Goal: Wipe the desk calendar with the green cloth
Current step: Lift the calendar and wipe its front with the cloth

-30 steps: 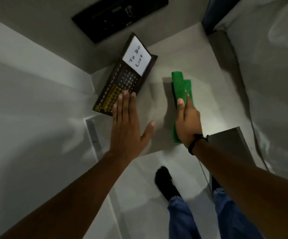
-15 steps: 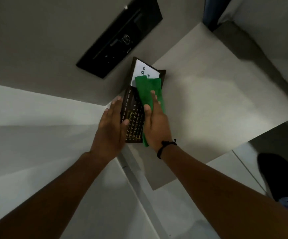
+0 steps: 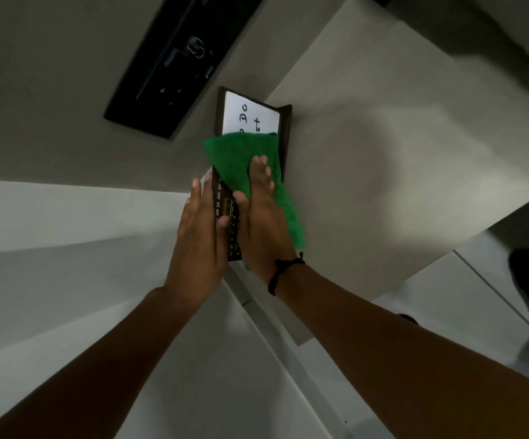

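The desk calendar is dark, with month labels "JUN JUL AUG SEP" down its left edge and a white note at its twelve o'clock end reading partly "Do" and "st". The green cloth covers its middle and hides the rest of the writing. The right hand, a dark band on its wrist, presses flat on the cloth, fingers extended. The left hand braces the calendar's nine o'clock edge, thumb on its face. It lies on a pale table; a black panel hangs at eleven o'clock.
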